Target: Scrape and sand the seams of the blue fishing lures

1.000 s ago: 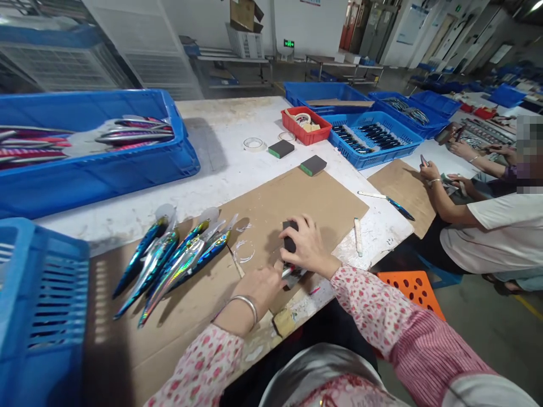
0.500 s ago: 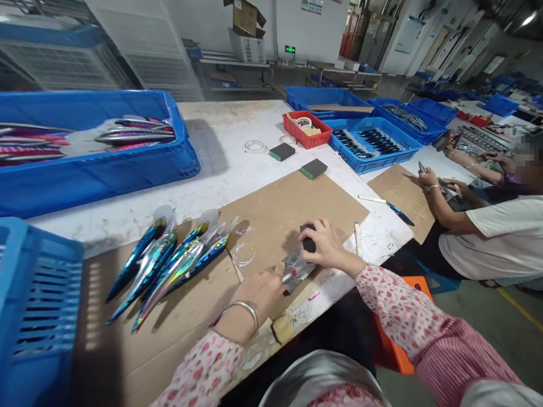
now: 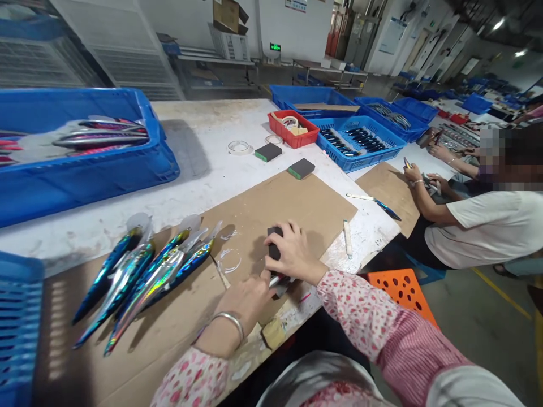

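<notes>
My right hand (image 3: 292, 251) is closed over a dark sanding block (image 3: 274, 243) and presses it down on a shiny fishing lure (image 3: 280, 280) lying on the brown cardboard sheet (image 3: 297, 209). My left hand (image 3: 246, 297), a silver bangle on its wrist, pinches the near end of that lure. Most of the lure is hidden under my hands. Left of my hands lie several iridescent blue-green lures (image 3: 144, 277) side by side on the cardboard.
A blue crate (image 3: 85, 169) with pink and silver lures stands at the back left, another blue crate (image 3: 17, 328) at the near left. Two spare sanding blocks (image 3: 301, 168), tape rolls (image 3: 238, 147), a red tray (image 3: 292, 129) and blue baskets (image 3: 360, 144) lie further back. Co-workers (image 3: 475, 220) sit at the right beside an orange stool (image 3: 399, 288).
My right hand slid the block out to the right along the lure, then back left toward my left hand. The view has shifted slightly to the right.
</notes>
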The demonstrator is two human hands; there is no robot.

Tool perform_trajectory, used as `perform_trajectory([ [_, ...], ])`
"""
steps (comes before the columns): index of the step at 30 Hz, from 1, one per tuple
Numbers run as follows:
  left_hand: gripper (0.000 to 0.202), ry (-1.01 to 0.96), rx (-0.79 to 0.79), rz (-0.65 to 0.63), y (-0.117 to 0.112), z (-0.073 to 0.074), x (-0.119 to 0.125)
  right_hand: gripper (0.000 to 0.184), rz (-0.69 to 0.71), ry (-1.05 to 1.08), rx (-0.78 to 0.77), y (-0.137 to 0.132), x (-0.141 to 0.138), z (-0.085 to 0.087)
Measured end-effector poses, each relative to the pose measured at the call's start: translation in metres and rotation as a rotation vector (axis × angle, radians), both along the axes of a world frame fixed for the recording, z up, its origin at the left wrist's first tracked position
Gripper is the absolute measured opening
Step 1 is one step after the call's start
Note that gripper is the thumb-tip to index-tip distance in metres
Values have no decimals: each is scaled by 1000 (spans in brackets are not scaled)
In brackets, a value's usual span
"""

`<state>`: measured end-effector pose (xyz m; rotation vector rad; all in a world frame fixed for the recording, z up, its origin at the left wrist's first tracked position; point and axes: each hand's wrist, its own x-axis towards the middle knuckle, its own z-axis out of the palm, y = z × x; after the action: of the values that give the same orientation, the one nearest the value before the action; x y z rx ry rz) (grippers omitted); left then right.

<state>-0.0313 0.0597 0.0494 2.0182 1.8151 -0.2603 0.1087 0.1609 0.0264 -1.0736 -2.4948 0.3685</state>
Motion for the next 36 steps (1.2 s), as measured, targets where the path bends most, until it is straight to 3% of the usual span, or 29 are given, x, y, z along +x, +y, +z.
perform_trajectory([
  [5,35,71,-11,-22,-2,-3,-1,29,5,-47,-97,5,6,-1],
  [10,38,112,-29,-34,-2,-5,-2,32,-23,-2,-24,0,-4,-2],
  [15,37,119,-16,-54,-2,-8,-1,30,-27,-27,-86,4,7,-2],
  [21,39,132,-14,-30,-5,-13,-1,31,-8,4,-58,-2,-1,-1],
  [26,39,121,41,-34,-8,-7,2,28,-73,-50,-95,0,3,0],
  [31,37,85,33,-20,-11,0,3,29,-20,-32,-71,-1,-1,-1],
  [36,39,100,43,-16,-10,2,6,28,-113,-38,-91,1,8,0],
])
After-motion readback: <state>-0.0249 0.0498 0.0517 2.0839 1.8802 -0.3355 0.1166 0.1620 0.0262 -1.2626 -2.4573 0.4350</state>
